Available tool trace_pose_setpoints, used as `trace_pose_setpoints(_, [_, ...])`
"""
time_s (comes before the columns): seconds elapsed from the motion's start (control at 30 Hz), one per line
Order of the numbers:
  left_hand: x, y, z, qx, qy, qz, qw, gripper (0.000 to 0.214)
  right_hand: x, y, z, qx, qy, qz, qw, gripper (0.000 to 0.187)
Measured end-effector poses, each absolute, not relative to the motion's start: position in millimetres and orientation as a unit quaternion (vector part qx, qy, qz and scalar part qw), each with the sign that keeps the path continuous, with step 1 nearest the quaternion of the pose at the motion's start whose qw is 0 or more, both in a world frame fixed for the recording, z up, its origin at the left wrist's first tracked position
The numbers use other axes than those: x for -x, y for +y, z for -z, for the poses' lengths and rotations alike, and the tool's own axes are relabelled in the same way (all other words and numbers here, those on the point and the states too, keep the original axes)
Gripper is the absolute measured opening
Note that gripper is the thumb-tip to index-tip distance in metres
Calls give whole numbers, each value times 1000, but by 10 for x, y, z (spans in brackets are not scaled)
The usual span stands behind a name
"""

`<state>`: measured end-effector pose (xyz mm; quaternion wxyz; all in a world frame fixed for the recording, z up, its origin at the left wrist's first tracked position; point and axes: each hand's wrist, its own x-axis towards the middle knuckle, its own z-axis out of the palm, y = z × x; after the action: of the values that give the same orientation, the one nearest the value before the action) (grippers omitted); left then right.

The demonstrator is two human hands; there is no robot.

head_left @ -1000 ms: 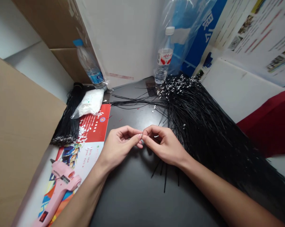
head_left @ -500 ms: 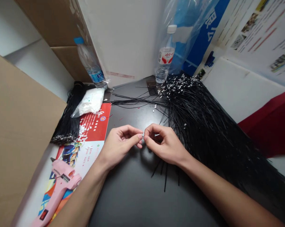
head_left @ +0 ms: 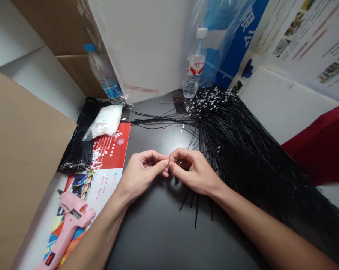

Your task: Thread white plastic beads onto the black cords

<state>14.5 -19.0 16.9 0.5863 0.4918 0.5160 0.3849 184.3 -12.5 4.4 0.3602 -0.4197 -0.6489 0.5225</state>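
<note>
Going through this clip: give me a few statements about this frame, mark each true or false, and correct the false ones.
1. The left hand and right hand meet at the fingertips above the dark tabletop. True.
2. The left hand grips a pink glue gun. False: the glue gun lies on a printed sheet beside the left forearm, not held.
3. A big bunch of black wires spreads out to the right of the right hand. True.
4. The water bottle behind the wires lies on its side. False: it stands upright.
</note>
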Motion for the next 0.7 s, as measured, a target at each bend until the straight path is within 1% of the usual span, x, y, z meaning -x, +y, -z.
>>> trace_pose_setpoints(0.17, [-156,-167,-159,-497,529,-391,565,21,-1847,-133,-74,450,-698,-433,350,11])
trace_pose_setpoints(0.3, [-179,-154,-148,-504,530,-416,540,23,-1881,-133,-76,465,-723,-393,325,10])
trace_pose_setpoints(0.4, [-147,-127,-132,-479,550,-454,512,32,-1939,-130,-139,481,-740,-386,268,20])
trace_pose_setpoints(0.43, [-128,-117,-128,-469,555,-463,508,37,-1960,-134,-181,485,-745,-386,246,20])
trace_pose_setpoints(0.5, [-88,-100,-124,-452,564,-480,497,42,-2003,-157,-289,492,-754,-385,204,16])
trace_pose_setpoints(0.6, [-37,-86,-130,-433,567,-505,486,44,-2061,-225,-467,496,-770,-374,145,18])
trace_pose_setpoints(0.7, [-12,-79,-141,-428,554,-521,488,43,-2129,-304,-627,505,-787,-338,102,21])
